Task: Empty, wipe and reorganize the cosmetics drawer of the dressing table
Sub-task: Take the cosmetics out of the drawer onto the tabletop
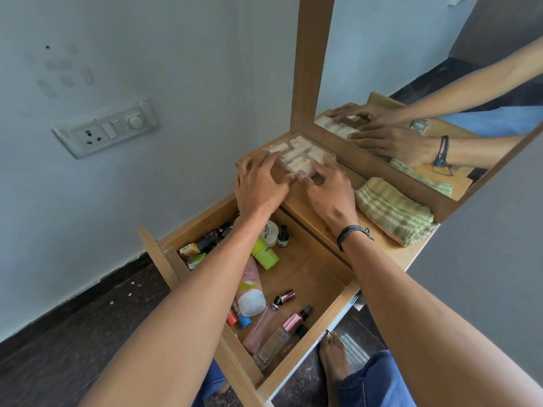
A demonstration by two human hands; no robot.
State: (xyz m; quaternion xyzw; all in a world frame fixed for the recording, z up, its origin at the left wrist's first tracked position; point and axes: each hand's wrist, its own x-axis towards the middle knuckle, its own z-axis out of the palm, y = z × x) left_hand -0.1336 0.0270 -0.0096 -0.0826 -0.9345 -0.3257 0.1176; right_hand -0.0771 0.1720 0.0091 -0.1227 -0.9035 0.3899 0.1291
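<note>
Nearest, below both forearms, the drawer is pulled fully out, its front panel and side walls standing as raised edges around the contents. Under the right forearm lie a clear glass spray bottle and a pink one, side by side against the near wall. Beside the left forearm is a pink tube with a white cap. Farther in are two green tubes, a white jar and a small dark bottle. Nail polish bottles are crowded in the corner left of the left forearm. The bare drawer floor between the two forearms is the widest open patch.

Beyond the drawer's back edge, both hands are on the table top. The left hand and right hand hold a clear plastic box between them. Their fingers are spread and bent over its near edge and corners. The box lies flat at the far left corner of the top, close to the edge on the left-hand side and just short of the mirror frame.

Right of the right hand, near but apart, a folded green checked cloth lies against the foot of the mirror. A narrow strip of bare wood runs along the table's front edge.
</note>
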